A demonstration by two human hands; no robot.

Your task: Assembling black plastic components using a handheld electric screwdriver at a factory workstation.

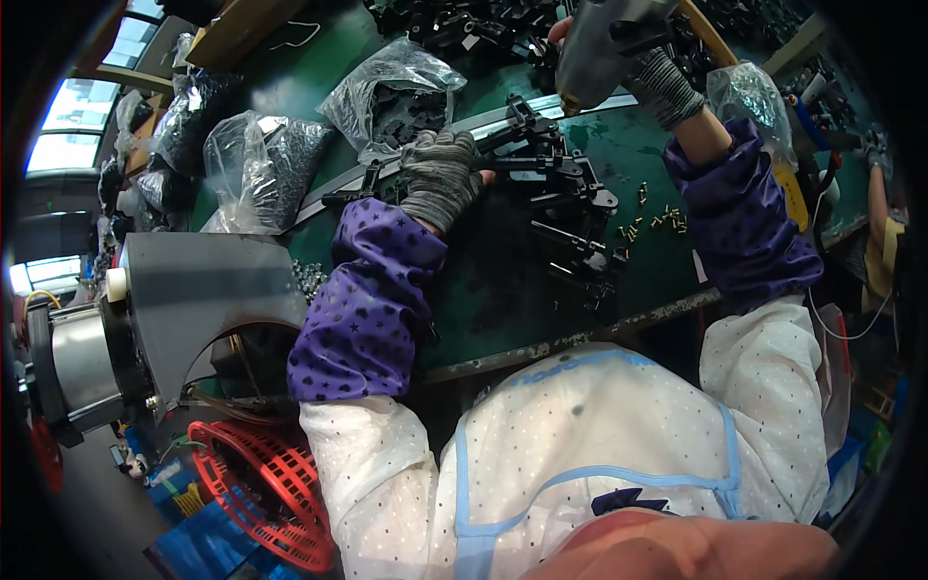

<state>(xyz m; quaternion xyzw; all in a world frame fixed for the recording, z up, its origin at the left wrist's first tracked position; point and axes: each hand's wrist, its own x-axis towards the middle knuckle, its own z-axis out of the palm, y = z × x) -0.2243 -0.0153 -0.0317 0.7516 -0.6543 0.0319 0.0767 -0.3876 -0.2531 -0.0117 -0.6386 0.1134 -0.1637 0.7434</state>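
Note:
A long metal rail (pixel 343 184) lies slantwise across the green table (pixel 483 314), with black clamp-like parts (pixel 522 121) along it. My left hand (pixel 440 176), in a grey knit glove with bare fingertips, is closed over the rail, its thumb on the near side. What lies under the palm is hidden. In my right hand (pixel 667 89), gloved alike, is a grey power screwdriver (pixel 599 53), its tip pointing down just above the rail; I cannot tell whether it touches. Several more black clamp-like parts (pixel 570 193) lie in a row nearer me, beside scattered brass-coloured screws (pixel 667 220).
Clear plastic bags of small parts (pixel 396 97) (pixel 261 169) stand on the table's left side. Black parts (pixel 464 29) are heaped at the far edge. A grey machine (pixel 208 280) is at the left, above a red basket (pixel 261 493). Another person's arm (pixel 878 227) shows at far right.

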